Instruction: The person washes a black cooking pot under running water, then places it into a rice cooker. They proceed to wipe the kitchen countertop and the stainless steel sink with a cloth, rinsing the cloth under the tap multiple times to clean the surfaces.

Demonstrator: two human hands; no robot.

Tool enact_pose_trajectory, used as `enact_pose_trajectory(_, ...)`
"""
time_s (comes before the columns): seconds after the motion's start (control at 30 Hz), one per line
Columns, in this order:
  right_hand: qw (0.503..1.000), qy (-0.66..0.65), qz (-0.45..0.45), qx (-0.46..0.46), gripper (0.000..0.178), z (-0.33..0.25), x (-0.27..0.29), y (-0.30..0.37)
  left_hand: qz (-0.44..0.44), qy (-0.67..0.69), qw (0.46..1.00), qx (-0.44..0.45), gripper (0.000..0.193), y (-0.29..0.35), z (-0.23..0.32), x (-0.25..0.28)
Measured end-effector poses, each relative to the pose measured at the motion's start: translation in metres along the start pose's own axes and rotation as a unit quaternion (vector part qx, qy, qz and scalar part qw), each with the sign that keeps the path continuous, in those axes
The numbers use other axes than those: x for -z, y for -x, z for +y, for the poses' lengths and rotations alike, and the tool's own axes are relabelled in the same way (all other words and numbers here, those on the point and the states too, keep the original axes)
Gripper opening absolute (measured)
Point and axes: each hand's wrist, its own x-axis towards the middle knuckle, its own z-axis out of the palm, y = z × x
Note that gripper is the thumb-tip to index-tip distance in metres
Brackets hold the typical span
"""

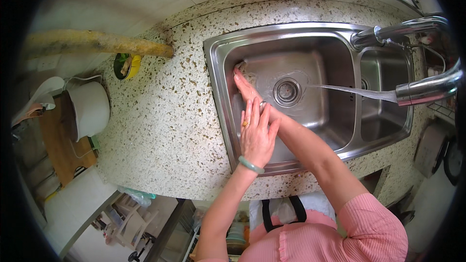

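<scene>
My left hand [257, 133] has its fingers stretched out and lies across my right wrist, beside a silver band [262, 105]. A green bangle [251, 165] circles my left wrist and a gold ring shows on a finger. My right hand [245, 85] reaches down inside the steel sink basin [303, 140], close to its left wall. Its fingers are pressed together against a pale, wet, crumpled thing [248, 69], too blurred to name. From the chrome faucet [412, 92] a stream of water [354, 91] runs toward the round drain [287, 92].
A smaller basin [381, 114] adjoins on the right. On the speckled counter [160, 131] a yellow pole [97, 43] reaches in from the left, near a small yellow pot [132, 67]. A white round appliance [90, 109] stands at the far left beside a wooden board [63, 140].
</scene>
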Motion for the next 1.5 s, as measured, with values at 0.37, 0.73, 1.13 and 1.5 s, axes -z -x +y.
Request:
enact_pose_trajectory(0.37, 0.999, 0.028, -0.034, 0.029, 0.066, -0.026, -0.031, 0.139, -0.017, -0.022, 0.999, -0.029, 0.047, 0.033, 0.032, 0.019)
enact_pose_trajectory(0.73, 0.996, -0.032, -0.009, -0.084, 0.063, 0.063, -0.002, 0.043, -0.002, 0.008, 1.0, -0.025, 0.04, 0.019, 0.018, -0.023)
enact_pose_trajectory(1.13, 0.981, 0.066, 0.073, 0.165, 0.024, -0.043, -0.041, 0.139, 0.072, 0.078, 0.993, -0.06, 0.029, 0.064, 0.053, 0.023)
enact_pose_trajectory(1.5, 0.911, 0.365, -0.159, 0.106, 0.038, -0.035, -0.011, 0.251, -0.034, -0.067, 0.996, 0.053, 0.034, 0.109, 0.015, 0.009)
